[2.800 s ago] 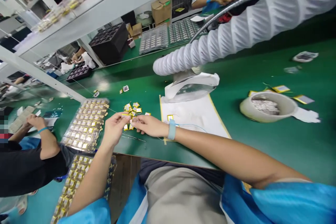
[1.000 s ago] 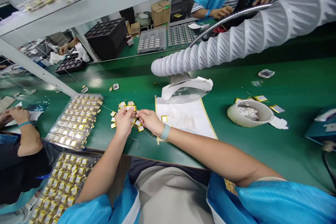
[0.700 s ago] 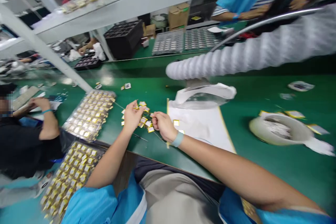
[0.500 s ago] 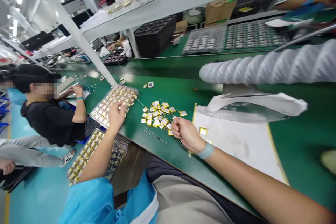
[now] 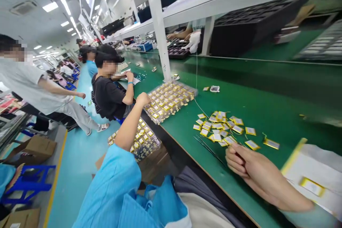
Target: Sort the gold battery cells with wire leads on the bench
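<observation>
My left hand (image 5: 143, 99) is closed at the left edge of a clear plastic tray (image 5: 196, 91) filled with rows of small yellow-edged pouch batteries; its fingertips are hard to see. Loose batteries of that kind lie in a pile (image 5: 217, 125) on the green bench. Just in front of this pile, my right hand (image 5: 249, 167) is closed, fingers curled in; whatever it pinches is hidden. Thin dark tweezers (image 5: 210, 148) rest beside the pile, left of my right hand. Another battery (image 5: 312, 186) lies on a white sheet (image 5: 328, 164) at right.
Below the bench edge, a second filled tray (image 5: 144, 135) sits at left. A white post (image 5: 160, 28) rises behind the upper tray. A co-worker in black (image 5: 109, 94) sits beyond it; another person (image 5: 45, 85) stands in the aisle. Black trays (image 5: 240, 35) are stacked at the back.
The view has swung left. My left hand has moved from above the tray's middle to its left edge. My right hand remains closed near the battery pile.
</observation>
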Available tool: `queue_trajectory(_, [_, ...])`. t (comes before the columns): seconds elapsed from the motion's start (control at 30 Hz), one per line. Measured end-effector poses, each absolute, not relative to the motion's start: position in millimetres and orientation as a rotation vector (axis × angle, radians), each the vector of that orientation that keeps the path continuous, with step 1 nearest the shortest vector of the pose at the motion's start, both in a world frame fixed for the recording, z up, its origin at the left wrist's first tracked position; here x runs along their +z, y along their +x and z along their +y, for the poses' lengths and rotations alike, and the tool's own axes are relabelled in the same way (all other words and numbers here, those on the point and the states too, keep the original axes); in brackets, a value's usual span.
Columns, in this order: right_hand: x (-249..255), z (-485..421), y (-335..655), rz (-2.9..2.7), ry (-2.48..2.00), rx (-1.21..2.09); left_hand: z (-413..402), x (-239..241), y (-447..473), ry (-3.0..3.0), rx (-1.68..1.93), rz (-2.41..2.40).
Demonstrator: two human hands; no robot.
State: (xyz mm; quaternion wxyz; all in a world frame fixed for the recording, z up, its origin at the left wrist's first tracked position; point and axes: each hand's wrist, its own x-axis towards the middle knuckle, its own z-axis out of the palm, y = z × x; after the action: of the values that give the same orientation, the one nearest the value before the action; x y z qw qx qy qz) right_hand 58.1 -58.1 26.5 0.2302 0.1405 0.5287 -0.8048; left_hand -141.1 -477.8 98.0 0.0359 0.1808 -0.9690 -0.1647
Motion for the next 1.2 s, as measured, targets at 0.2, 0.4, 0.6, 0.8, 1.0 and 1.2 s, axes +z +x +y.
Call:
queue_trajectory(0.2, [27, -65, 61, 1.505, 0.371, -2.176, -466, 90, -156, 0.639, -0.404, -3.086])
queue_trajectory(0.4, [31, -61, 61, 1.363, 0.317, -2.237, -479, 104, -148, 0.449, -0.426, -3.12])
queue_trajectory(0.6, [32, -58, 58, 1.354, 0.3, -2.253, -481, 96, -140, 0.337, -0.4, -3.182])
queue_trajectory(0.8, [29, -60, 57, 1.429, 0.242, -2.197, -469, 90, -141, 0.375, -0.311, -3.161])
queue_trajectory(1.0, [28, -59, 54, 1.414, 0.27, -2.231, -454, 98, -141, 0.278, -0.375, -3.101])
queue_trajectory(1.2, [23, -57, 58, 1.394, 0.281, -2.185, -423, 88, -142, 0.232, -0.454, -3.199])
